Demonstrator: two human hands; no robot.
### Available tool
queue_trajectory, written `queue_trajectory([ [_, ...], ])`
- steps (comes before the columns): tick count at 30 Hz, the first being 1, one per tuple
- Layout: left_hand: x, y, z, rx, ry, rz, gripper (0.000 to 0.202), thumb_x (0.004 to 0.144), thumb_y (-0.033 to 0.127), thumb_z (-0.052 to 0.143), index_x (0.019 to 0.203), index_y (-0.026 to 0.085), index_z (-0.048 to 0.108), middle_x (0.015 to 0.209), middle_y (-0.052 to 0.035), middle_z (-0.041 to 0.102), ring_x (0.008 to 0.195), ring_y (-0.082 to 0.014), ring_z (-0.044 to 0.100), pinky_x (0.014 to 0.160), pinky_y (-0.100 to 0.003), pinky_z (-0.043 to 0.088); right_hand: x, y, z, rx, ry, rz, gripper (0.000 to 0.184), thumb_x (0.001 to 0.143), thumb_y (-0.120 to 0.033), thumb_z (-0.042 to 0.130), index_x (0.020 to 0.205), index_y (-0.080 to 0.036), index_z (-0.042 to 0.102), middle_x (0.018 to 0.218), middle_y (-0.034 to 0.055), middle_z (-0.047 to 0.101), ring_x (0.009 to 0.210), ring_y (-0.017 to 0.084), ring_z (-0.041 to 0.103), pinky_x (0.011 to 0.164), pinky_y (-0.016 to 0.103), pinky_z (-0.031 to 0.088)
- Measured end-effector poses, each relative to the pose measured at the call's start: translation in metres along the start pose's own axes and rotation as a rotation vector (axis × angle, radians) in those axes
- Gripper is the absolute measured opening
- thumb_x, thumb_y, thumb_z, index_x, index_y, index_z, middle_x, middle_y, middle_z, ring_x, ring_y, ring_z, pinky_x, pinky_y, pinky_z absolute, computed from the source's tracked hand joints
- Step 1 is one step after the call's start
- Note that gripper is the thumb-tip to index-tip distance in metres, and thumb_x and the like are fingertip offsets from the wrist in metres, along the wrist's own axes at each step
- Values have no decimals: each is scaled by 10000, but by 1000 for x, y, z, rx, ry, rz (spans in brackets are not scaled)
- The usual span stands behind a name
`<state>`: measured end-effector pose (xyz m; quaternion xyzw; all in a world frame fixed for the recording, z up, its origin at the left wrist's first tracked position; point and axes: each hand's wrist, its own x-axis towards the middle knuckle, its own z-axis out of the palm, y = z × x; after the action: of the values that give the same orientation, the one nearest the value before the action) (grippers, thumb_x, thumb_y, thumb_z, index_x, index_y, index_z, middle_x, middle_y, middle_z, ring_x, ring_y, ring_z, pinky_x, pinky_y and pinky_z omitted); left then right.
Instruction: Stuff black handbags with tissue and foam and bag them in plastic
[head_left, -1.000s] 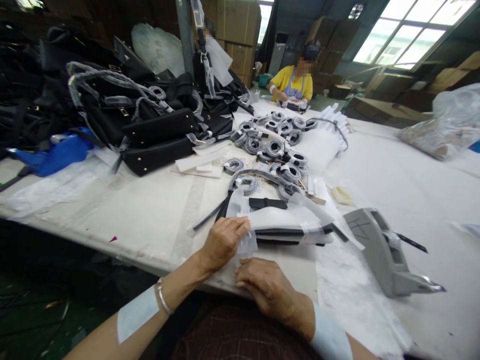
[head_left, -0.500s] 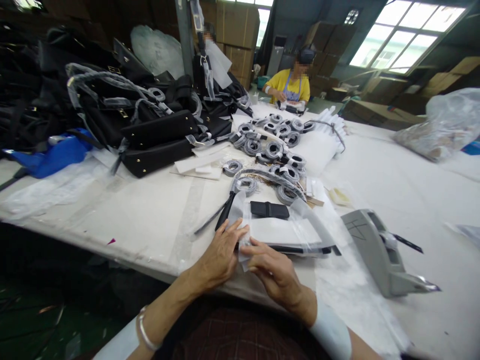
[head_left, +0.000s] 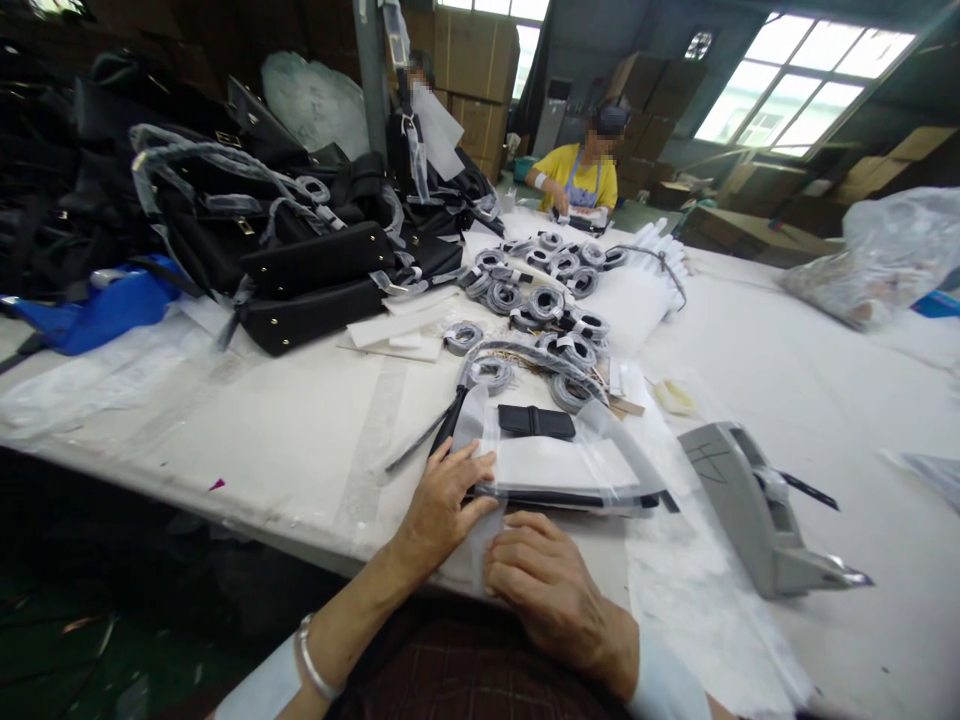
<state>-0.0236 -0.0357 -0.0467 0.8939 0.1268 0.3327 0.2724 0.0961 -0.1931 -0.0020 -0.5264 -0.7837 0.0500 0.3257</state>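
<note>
A black handbag (head_left: 517,498) lies flat on the table in front of me, covered by white paper (head_left: 551,465) and translucent wrapping. A small black strap-like piece (head_left: 536,421) rests on top of it. My left hand (head_left: 454,495) presses flat on the bag's left side, fingers stretched out and thumb at its near edge. A translucent strip of tape (head_left: 490,545) runs from that edge towards me. My right hand (head_left: 551,580) is curled closed over the strip by the table edge; its fingertips are partly hidden. The bag's wrapped handle (head_left: 536,352) arches away behind it.
Several coiled, wrapped straps (head_left: 546,302) lie beyond the bag. A grey tape dispenser (head_left: 739,510) stands at right. Black bags (head_left: 315,285) are heaped at left beside a blue cloth (head_left: 112,310). Across the table a person in yellow (head_left: 574,180) works. A plastic sack (head_left: 877,260) sits far right.
My right hand has moved from the bag's near edge down towards the table edge, and more of the tape strip shows. My left hand stays on the bag, its thumb now spread out.
</note>
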Motion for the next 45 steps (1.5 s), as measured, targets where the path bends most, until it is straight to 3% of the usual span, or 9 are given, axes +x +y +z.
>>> queue_trajectory([
  [5,-1,-3,2,119,68,169,141,897,124,613,1006,210,587,1183,-52,716,1272,-266,564,1087,-572,393,-7,-7,10,66,28,75,172,990,-154,434,937,-216,585,787,37,687,692,168,609,634,280,472],
  [10,-1,3,5,213,92,187,145,901,92,575,995,203,580,1179,-40,719,1238,-280,588,1077,-586,388,-9,-16,17,115,64,162,180,1001,-185,434,934,-220,597,746,30,674,667,165,612,620,275,474],
  [15,-2,7,6,246,118,188,162,919,83,523,1009,202,587,1181,-37,720,1220,-268,602,1083,-559,386,2,-15,2,104,91,145,187,1002,-193,454,927,-211,624,732,34,671,644,155,608,597,261,473],
  [22,-7,7,-7,206,0,160,370,871,37,482,1195,200,558,1289,-63,663,1342,-272,491,1160,-600,273,36,21,-24,16,152,189,212,1005,-259,501,899,-216,679,744,20,704,661,147,650,647,243,508],
  [26,-4,16,-17,119,-89,22,443,795,179,647,1224,169,536,1273,-118,655,1358,-312,464,1157,-620,279,55,53,-27,17,135,346,180,964,-263,582,842,-215,706,748,4,720,657,147,657,652,251,498],
  [30,1,19,-6,73,27,-113,77,885,258,629,906,214,570,931,-29,728,1206,-286,605,1126,-643,305,68,75,-23,-55,21,434,126,896,-201,671,778,-211,710,747,-5,723,676,150,652,675,267,466],
  [36,8,16,15,192,236,-121,162,941,155,494,791,212,512,712,22,629,867,-182,692,1054,-500,440,72,85,-15,-127,-90,486,132,832,-141,729,716,-199,699,732,-2,670,718,155,605,687,275,424],
  [40,15,18,9,315,253,-125,190,928,112,465,769,211,496,645,45,547,619,-132,586,967,-396,511,69,88,-10,-70,-72,604,130,839,-157,719,720,-198,685,750,-6,651,736,148,598,697,259,416],
  [45,13,31,1,411,208,66,95,956,147,505,961,173,596,925,-31,691,952,-183,648,1020,-414,438,67,86,-6,-72,-82,665,134,853,-165,684,725,-201,664,745,-10,623,722,139,579,677,244,394],
])
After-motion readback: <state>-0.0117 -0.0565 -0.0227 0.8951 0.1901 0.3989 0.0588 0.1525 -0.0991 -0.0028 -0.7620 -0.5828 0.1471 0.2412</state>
